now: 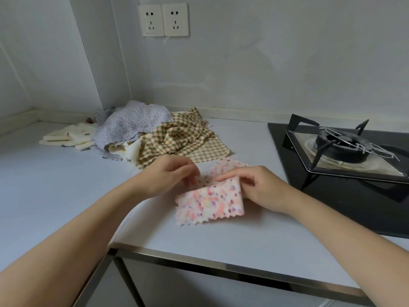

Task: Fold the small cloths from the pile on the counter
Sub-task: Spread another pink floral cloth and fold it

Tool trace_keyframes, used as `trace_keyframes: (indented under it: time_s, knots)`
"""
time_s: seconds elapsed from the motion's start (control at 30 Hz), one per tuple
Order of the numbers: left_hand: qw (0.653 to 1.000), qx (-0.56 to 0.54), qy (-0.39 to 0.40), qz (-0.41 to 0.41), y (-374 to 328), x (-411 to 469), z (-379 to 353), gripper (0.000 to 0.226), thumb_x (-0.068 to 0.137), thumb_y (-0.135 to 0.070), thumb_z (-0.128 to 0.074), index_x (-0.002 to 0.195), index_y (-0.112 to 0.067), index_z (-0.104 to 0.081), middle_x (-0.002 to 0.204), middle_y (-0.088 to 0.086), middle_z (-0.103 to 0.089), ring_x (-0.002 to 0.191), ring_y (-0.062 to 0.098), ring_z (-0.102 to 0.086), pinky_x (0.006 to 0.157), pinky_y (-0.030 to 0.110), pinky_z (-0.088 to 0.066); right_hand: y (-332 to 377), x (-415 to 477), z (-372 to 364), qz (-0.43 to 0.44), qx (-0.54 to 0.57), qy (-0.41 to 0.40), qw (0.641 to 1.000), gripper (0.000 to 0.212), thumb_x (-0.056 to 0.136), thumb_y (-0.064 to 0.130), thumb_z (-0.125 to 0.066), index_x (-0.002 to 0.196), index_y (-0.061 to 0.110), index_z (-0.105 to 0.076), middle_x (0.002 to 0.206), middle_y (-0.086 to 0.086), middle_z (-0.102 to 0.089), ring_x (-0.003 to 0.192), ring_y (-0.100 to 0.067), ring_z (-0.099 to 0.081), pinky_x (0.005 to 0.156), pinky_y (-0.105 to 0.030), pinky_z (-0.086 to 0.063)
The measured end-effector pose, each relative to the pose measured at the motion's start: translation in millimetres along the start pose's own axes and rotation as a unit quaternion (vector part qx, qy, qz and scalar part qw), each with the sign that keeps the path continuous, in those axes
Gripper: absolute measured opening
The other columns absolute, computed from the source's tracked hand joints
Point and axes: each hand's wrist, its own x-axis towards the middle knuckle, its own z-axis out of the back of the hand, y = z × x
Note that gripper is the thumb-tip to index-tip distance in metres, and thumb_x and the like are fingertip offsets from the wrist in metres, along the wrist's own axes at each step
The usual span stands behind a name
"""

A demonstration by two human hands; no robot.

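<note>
Two bare arms reach over the counter (pixel 66 173). At the back lies the pile of cloths (pixel 155 134) — near the front, a pink spotted cloth (pixel 210 202) lies folded over. The left hand (pixel 170 173) pinches its top edge — the right hand (pixel 259 189) has its grip closed on the folded side.

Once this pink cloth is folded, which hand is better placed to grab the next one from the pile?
Left, probably. The left hand lies just in front of the checked cloth, the nearest unfolded one; the right hand holds the fold of the pink cloth over by the stove.
</note>
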Motion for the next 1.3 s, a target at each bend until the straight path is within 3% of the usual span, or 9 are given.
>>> trace_keyframes:
  time_s: [0.2, 0.4, 0.57, 0.7, 0.8, 0.93, 1.07, 1.17, 1.3]
  knots:
    - [0.960, 0.245, -0.028, -0.130, 16.4, -4.2, 2.4, 0.056, 0.076, -0.056, -0.062, 0.122, -0.025, -0.055, 0.117, -0.010, -0.059, 0.105, 0.008, -0.056, 0.087, 0.030, -0.048, 3.1, 1.9, 4.3, -0.035, 0.135, -0.039, 0.989, 0.034, 0.102, 0.000, -0.038, 0.114, 0.007, -0.069, 0.116, -0.001, -0.071, 0.102, -0.003, -0.067, 0.073, -0.015, -0.053]
    - [0.952, 0.204, -0.069, -0.216, 2.9, -1.7, -12.2, 0.051, 0.075, -0.029, -0.071, 0.122, -0.016, -0.057, 0.119, -0.004, -0.064, 0.110, 0.010, -0.058, 0.090, 0.030, -0.048, -2.1, 5.0, 8.0, -0.031, 0.148, -0.073, 0.986, 0.027, 0.096, 0.009, -0.048, 0.106, 0.014, -0.072, 0.108, 0.002, -0.074, 0.101, -0.006, -0.067, 0.081, -0.020, -0.054]
    - [0.991, -0.090, -0.046, -0.083, -10.0, -1.6, -17.0, 0.028, 0.076, -0.034, -0.053, 0.072, -0.009, -0.065, 0.073, 0.006, -0.064, 0.070, 0.017, -0.057, 0.069, 0.039, -0.050, 2.6, 2.5, 14.8, -0.041, 0.128, -0.036, 0.990, 0.028, 0.099, 0.001, -0.046, 0.093, 0.018, -0.067, 0.073, 0.020, -0.068, 0.066, 0.009, -0.059, 0.056, -0.008, -0.041]
    - [0.982, -0.162, -0.071, 0.072, -21.5, -0.7, -21.4, 0.033, 0.097, -0.037, -0.050, 0.080, -0.010, -0.061, 0.078, -0.004, -0.056, 0.072, 0.007, -0.052, 0.074, 0.029, -0.045, 5.7, 2.0, 18.6, -0.070, 0.141, -0.018, 0.987, 0.023, 0.089, 0.035, -0.058, 0.098, 0.020, -0.073, 0.084, -0.008, -0.069, 0.077, -0.014, -0.064, 0.063, -0.022, -0.050]
    - [0.982, -0.124, -0.066, 0.126, -29.0, 4.6, -26.3, 0.047, 0.097, -0.044, -0.045, 0.072, -0.007, -0.056, 0.068, -0.003, -0.052, 0.063, 0.012, -0.047, 0.062, 0.023, -0.039, 6.1, 3.9, 18.2, -0.098, 0.128, -0.046, 0.986, 0.010, 0.094, 0.022, -0.061, 0.094, 0.018, -0.070, 0.087, -0.004, -0.075, 0.078, -0.016, -0.070, 0.071, -0.030, -0.055]
    - [0.981, 0.064, -0.074, 0.170, -29.0, 11.3, -38.2, 0.047, 0.094, -0.043, -0.055, 0.061, -0.012, -0.043, 0.059, -0.002, -0.046, 0.055, 0.015, -0.041, 0.049, 0.025, -0.031, 3.3, 3.6, 17.2, -0.163, 0.002, -0.046, 0.986, 0.008, 0.092, 0.019, -0.063, 0.095, 0.013, -0.067, 0.066, -0.001, -0.071, 0.051, -0.019, -0.060, 0.046, -0.028, -0.045]
    - [0.965, 0.178, -0.115, 0.154, -31.5, 9.3, -43.8, 0.030, 0.088, -0.042, -0.062, 0.098, -0.016, -0.050, 0.082, -0.003, -0.055, 0.084, 0.025, -0.056, 0.063, 0.032, -0.037, -0.3, 3.7, 15.9, -0.163, -0.086, -0.069, 0.980, 0.019, 0.086, 0.024, -0.068, 0.099, 0.027, -0.055, 0.054, -0.002, -0.066, 0.039, -0.011, -0.052, 0.044, -0.019, -0.042]
    - [0.931, 0.310, -0.184, 0.054, -31.3, 2.1, -43.9, 0.052, 0.085, -0.036, -0.068, 0.127, -0.017, -0.043, 0.107, 0.002, -0.057, 0.094, 0.028, -0.060, 0.061, 0.031, -0.037, -9.0, 5.8, 16.9, -0.135, -0.106, -0.132, 0.976, 0.030, 0.083, 0.028, -0.071, 0.107, 0.031, -0.053, 0.065, 0.002, -0.070, 0.042, -0.011, -0.053, 0.051, -0.026, -0.048]
    - [0.924, 0.303, -0.134, -0.192, -37.7, 0.0, -42.3, 0.028, 0.085, -0.045, -0.060, 0.096, -0.020, -0.062, 0.088, -0.005, -0.058, 0.077, 0.018, -0.057, 0.060, 0.027, -0.039, -18.2, 8.6, 25.6, -0.063, -0.252, -0.154, 0.953, 0.032, 0.085, 0.012, -0.056, 0.110, 0.033, -0.060, 0.084, 0.015, -0.062, 0.070, -0.004, -0.056, 0.074, -0.036, -0.051]
